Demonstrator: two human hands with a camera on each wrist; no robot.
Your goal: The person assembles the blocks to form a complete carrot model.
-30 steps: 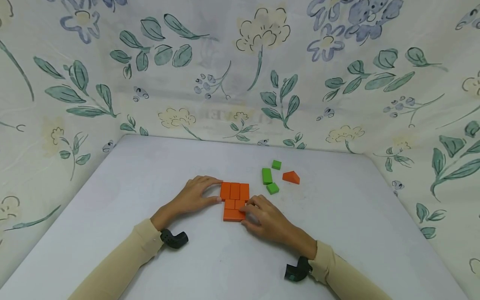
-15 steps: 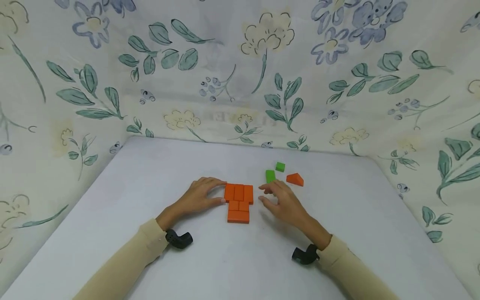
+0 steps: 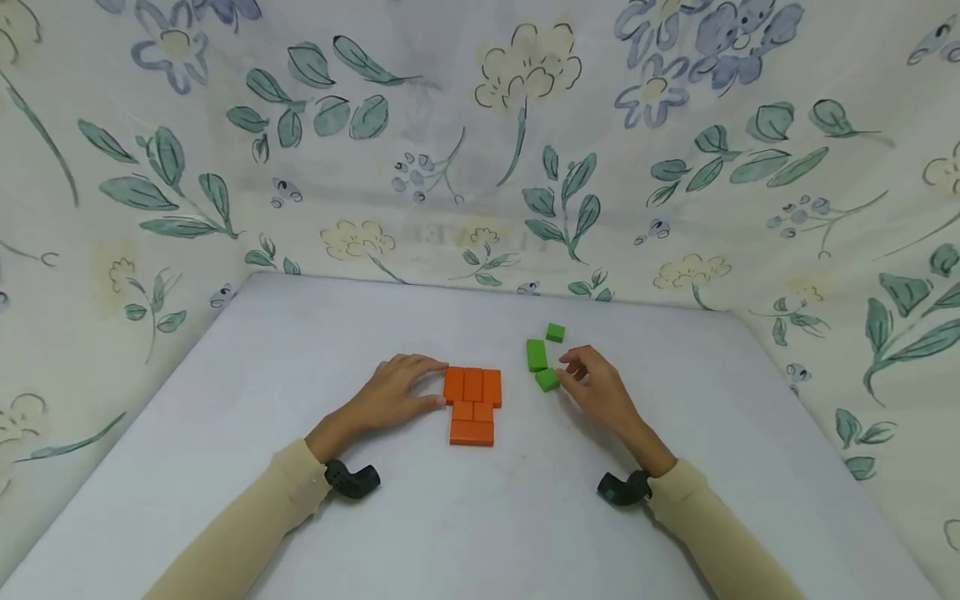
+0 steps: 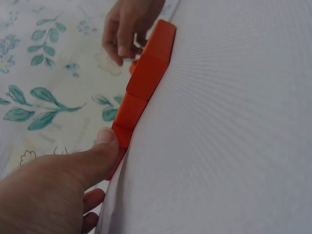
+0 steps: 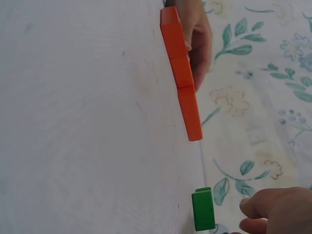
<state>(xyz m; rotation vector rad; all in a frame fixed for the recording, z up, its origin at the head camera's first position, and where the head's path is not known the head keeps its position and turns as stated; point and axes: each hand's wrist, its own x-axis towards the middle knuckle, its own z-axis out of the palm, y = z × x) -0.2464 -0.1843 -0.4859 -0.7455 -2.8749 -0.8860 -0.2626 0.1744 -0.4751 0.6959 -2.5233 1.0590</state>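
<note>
In the head view, flat orange blocks (image 3: 472,385) lie fitted together, three upright ones above two small ones and a wide one (image 3: 472,433). My left hand (image 3: 393,392) holds the left upright block between thumb and index finger at its left corners. Its thumb (image 4: 104,136) rests against the orange side in the left wrist view. My right hand (image 3: 603,392) hovers with loosely bent fingers by a small green block (image 3: 547,379). It covers most of an orange wedge (image 3: 581,348), whose top edge shows. In the right wrist view a green block (image 5: 204,209) lies beside the right fingers.
A longer green block (image 3: 536,355) and another small green one (image 3: 555,332) lie at the back, right of the orange group. They stand on a white table (image 3: 300,542), with a floral cloth (image 3: 450,150) rising behind and along both sides.
My right hand has left the lower orange blocks and moved right and back to the green blocks and wedge. The left hand stays at the orange group.
</note>
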